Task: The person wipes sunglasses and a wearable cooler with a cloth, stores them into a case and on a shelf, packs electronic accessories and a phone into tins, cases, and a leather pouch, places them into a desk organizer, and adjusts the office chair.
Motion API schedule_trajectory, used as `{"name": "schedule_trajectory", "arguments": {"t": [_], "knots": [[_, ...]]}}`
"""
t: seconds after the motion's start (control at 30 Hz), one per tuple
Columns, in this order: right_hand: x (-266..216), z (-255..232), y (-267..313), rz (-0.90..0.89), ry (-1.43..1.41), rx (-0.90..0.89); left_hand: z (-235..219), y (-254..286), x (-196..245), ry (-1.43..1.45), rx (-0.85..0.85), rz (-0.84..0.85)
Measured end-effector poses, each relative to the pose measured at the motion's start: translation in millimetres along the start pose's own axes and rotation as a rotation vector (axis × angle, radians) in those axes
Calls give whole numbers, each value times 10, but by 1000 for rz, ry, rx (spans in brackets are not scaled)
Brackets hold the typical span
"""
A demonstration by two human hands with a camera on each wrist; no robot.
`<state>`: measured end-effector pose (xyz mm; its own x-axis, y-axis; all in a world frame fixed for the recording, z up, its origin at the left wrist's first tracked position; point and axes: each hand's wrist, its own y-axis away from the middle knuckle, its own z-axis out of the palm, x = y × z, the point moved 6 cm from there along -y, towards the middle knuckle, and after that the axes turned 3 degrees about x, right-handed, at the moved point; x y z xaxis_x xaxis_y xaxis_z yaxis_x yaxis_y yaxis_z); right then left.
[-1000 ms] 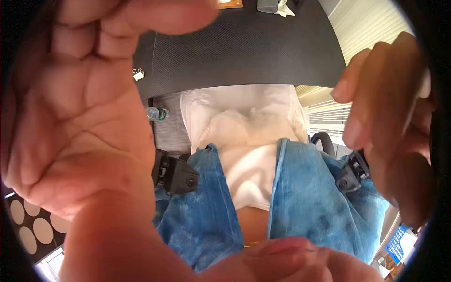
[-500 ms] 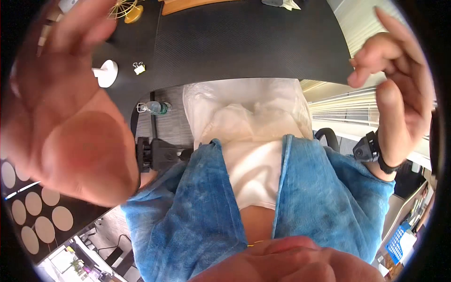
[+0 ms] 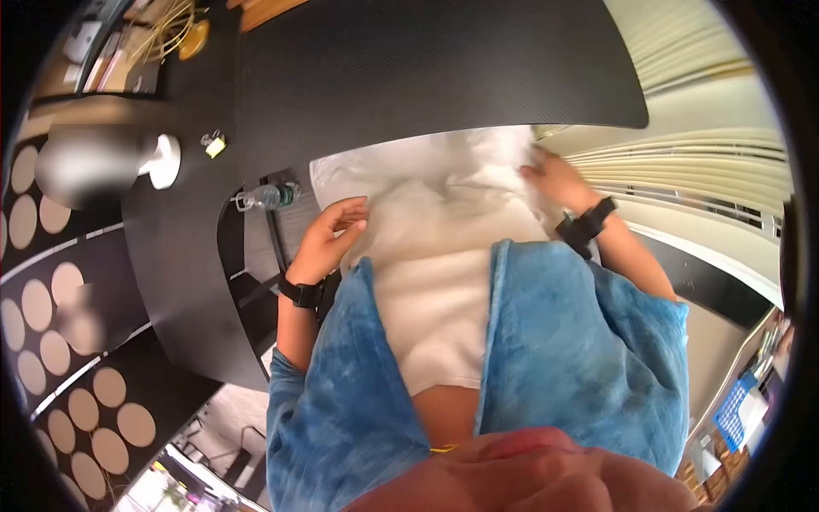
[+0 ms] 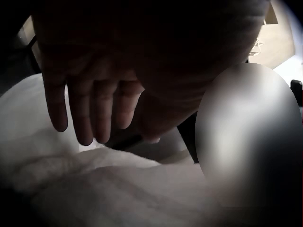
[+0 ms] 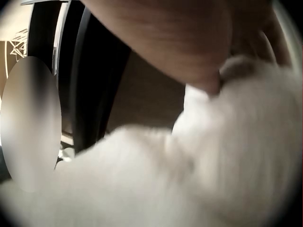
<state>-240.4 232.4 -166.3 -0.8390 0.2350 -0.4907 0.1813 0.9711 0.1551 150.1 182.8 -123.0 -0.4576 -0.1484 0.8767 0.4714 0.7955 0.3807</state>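
Note:
A white skirt (image 3: 409,222) covers the person's lap under the desk edge. In the head view the left hand (image 3: 328,241) hovers at the skirt's left side, its fingers loosely extended and holding nothing. The left wrist view shows those fingers (image 4: 99,111) hanging above the white cloth (image 4: 109,189). On the right side, the right hand (image 3: 563,182) grips a raised fold of the skirt. In the right wrist view its thumb lies against the bunched white cloth (image 5: 246,123), which hides most of the fingers. Both wrists wear black camera bands.
A black desk (image 3: 426,77) spans the front. On its left stand a binder clip (image 3: 214,144), a white round base (image 3: 165,162) and a gold wire ornament (image 3: 194,38). A plastic bottle (image 3: 277,196) lies below at left. Window blinds (image 3: 682,162) border the right.
Both hands have come down from close before the head camera to the sides of the lap. The right hand has taken hold of the skirt. The view has shifted, showing more at the left.

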Motion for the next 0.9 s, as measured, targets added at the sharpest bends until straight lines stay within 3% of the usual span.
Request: {"name": "schedule_trajectory", "arguments": {"t": [0.07, 0.1, 0.13, 0.17, 0.2, 0.27, 0.33, 0.4, 0.43, 0.57, 0.63, 0.67, 0.7, 0.73, 0.8, 0.87, 0.9], "knots": [[-235, 87, 71, -57, -51, 64, 119, -262, 36, 55, -50, 18], [-390, 104, 158, -101, -222, -96, 206, -359, 163, 61, -53, 81], [-615, 110, 288, -384, -313, -61, 289, -478, 297, 69, -56, 150], [-813, 87, 372, -550, -540, -213, 378, -582, 415, -86, -77, 223], [-879, 173, 415, -583, -569, -289, 484, -680, 527, -97, -109, 228], [-900, 169, 398, -543, -626, -346, 769, -755, 853, -508, -152, 561], [-918, 155, 391, -564, -787, -407, 967, -790, 872, -599, -215, 632], [-840, 236, 347, -543, -776, -412, 1095, -799, 649, -530, -370, 402], [-807, 265, 331, -544, -739, -410, 1059, -791, 544, -466, -348, 212], [-718, 230, 269, -499, -757, -411, 821, -672, 152, -665, -320, 86], [-663, 258, 236, -517, -767, -366, 752, -618, 6, -418, -320, -263], [-663, 249, 224, -538, -779, -326, 744, -608, -9, -422, -317, -271], [-661, 224, 220, -546, -785, -332, 752, -615, 24, -403, -304, -168], [-617, 182, 183, -465, -793, -362, 753, -624, 73, -381, -283, -62], [-462, 295, 116, -247, -880, -472, 719, -621, 108, -355, -249, -93], [-194, 426, -4, -164, -1067, -303, 679, -513, 27, -317, -238, -136], [-69, 365, -50, 2, -1056, -331, 632, -493, -5, -259, -192, -67]]}}
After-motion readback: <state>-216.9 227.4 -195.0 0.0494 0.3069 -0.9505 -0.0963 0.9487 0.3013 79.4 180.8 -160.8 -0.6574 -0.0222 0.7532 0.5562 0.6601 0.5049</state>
